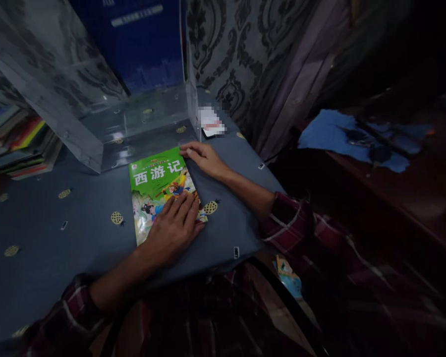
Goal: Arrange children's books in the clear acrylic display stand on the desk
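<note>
A green picture book (148,186) with white Chinese characters and cartoon figures on its cover lies closed on the table. My left hand (174,223) rests flat over the lower right of the cover, fingers stretched out and close together. At the book's top right corner is my right hand (206,157), its thumb and fingertips closed around the corner edge. The book's lower right part is hidden beneath my left hand.
A clear acrylic stand (148,114) is just behind the book, with a large blue folder or book (148,54) upright in it. Stacked books (26,144) sit at the left. A small white card-like item (211,121) lies behind my right hand. A blue cloth (330,131) is at the right.
</note>
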Demonstrator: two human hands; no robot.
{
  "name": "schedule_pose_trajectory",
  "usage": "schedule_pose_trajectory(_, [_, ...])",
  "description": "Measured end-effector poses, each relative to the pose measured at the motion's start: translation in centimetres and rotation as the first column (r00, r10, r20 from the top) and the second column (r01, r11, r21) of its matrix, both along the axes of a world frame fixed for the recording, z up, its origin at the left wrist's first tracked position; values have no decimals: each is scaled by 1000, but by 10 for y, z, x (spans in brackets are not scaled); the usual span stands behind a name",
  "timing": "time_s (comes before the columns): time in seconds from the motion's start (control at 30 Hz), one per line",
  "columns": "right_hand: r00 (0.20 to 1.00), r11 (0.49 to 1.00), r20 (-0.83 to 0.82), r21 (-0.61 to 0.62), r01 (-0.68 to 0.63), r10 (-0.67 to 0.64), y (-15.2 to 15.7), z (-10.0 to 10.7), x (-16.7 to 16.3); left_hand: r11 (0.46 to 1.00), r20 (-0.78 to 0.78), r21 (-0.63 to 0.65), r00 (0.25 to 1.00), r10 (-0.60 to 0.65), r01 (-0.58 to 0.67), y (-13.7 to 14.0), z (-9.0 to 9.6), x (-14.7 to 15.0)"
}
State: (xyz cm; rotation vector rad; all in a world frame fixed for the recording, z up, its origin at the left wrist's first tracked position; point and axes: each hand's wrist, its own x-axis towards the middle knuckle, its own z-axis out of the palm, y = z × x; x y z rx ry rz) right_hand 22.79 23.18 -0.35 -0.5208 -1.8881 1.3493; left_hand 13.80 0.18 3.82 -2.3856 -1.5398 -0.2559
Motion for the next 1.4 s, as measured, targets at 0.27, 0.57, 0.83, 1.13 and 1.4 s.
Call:
schedule_pose_trajectory(0.27, [997,999,77,46,4,-8,-36,16,19,1000,102,6,995,-12,11,1,1,0])
schedule_pose_trajectory(0.57, [989,993,140,107,-58,43,-107,28,88,996,225,-84,974,-18,38,2,8,-6])
schedule_pose_trajectory(0.83, [975,939,218,327,-105,33,-140,30,120,963,348,-209,933,-91,171,4,26,-28])
schedule_pose_trajectory(1.13, [941,801,325,537,-265,93,-163,44,91,962,632,-253,771,82,106,25,23,-75])
schedule_pose_trajectory(1.4, [812,560,527,605,-566,250,-201,40,29,982,680,-176,730,69,71,30,8,-84])
